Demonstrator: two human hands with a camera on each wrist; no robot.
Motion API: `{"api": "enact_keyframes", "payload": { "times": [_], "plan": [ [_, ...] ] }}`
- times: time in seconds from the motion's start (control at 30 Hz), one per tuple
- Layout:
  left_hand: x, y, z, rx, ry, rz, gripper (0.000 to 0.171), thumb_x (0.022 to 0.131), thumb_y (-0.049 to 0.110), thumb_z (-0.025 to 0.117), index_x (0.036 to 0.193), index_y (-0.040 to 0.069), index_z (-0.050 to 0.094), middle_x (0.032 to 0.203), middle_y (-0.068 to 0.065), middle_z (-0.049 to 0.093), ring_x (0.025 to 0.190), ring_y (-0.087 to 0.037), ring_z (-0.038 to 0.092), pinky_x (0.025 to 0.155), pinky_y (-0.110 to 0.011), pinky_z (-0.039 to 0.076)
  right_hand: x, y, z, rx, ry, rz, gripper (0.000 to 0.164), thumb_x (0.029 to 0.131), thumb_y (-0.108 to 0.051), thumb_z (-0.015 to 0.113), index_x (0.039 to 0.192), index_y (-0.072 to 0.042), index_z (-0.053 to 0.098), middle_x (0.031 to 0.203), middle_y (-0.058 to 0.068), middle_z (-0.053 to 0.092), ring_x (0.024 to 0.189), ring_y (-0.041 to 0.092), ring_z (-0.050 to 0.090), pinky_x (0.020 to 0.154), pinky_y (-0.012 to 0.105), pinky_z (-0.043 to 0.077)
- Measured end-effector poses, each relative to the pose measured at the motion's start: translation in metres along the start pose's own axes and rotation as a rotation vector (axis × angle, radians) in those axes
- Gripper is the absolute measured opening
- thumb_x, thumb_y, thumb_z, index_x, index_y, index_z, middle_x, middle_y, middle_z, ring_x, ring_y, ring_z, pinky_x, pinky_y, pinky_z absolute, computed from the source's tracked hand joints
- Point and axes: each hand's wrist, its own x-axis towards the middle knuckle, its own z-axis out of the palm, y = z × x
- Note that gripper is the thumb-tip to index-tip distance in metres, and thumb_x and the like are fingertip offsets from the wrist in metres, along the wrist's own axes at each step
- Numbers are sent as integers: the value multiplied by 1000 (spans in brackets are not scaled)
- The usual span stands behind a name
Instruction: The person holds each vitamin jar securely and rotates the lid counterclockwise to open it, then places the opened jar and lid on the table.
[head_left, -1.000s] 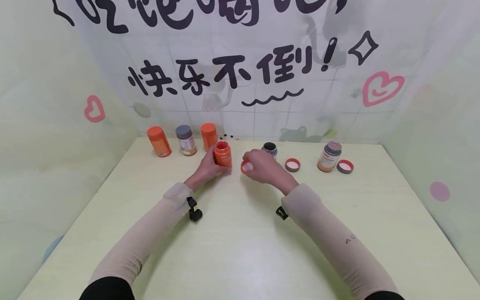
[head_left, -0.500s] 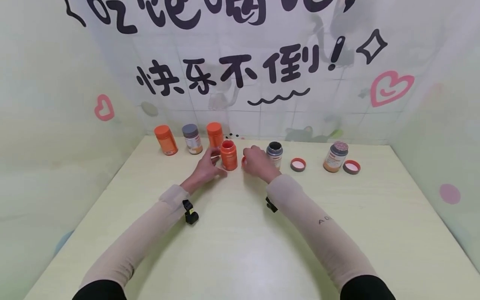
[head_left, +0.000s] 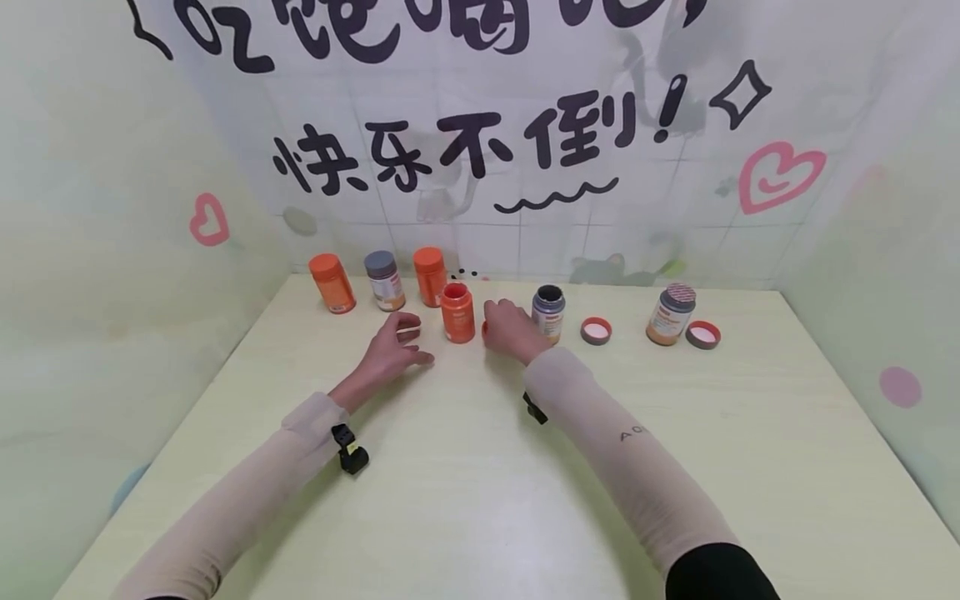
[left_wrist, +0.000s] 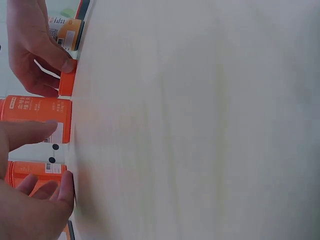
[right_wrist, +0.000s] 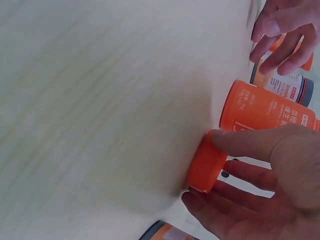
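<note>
Orange with white print on the open bottle (head_left: 458, 317) at centre; plain orange on the cap (right_wrist: 206, 165). At three o'clock, patterned red-and-white atop the sealed bottle (head_left: 669, 321). At twelve, black on white across the backdrop (head_left: 450, 83).

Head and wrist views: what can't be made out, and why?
Held lid: head view, mostly covered by right hand.
Inside of open grey jar: head view, too dark and small.
Open orange jar: left wrist view, label partly covered by left hand, mouth cut off by left edge.
Upper wall writing: head view, cut off by top edge.
</note>
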Motion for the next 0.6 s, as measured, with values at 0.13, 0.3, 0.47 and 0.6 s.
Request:
{"api": "enact_keyframes", "payload": {
  "times": [0.13,0.3,0.47,0.6],
  "plan": [
    [-5,-1,-6,8,18,-9,73,91,15,78,150,11,35,161,-14,39,149,-35,43,119,-53,43,0,2,2,16,5,31,37,99,-14,67,133,-5,56,115,12,63,97,26,63,91,37,59],
    [-7,-3,-13,0,40,1,70,97,28,73,151,9,32,160,-16,39,146,-37,46,116,-52,47,-6,5,-2,1,-7,0,51,92,-18,78,136,-6,55,124,12,62,105,26,62,97,39,59],
    [-6,-7,-25,-28,103,-12,70,100,29,70,152,4,31,156,-20,42,140,-38,52,112,-48,51,-26,4,-15,4,-2,-12,51,93,-24,76,137,-7,56,127,13,59,109,26,58,95,40,58],
    [1,-10,-41,-102,208,-88,78,97,31,73,154,5,27,155,-21,42,132,-35,57,109,-41,54,-50,7,-24,80,35,-46,47,95,-26,73,136,-8,60,126,13,60,108,26,56,91,39,59]
  ]
}}
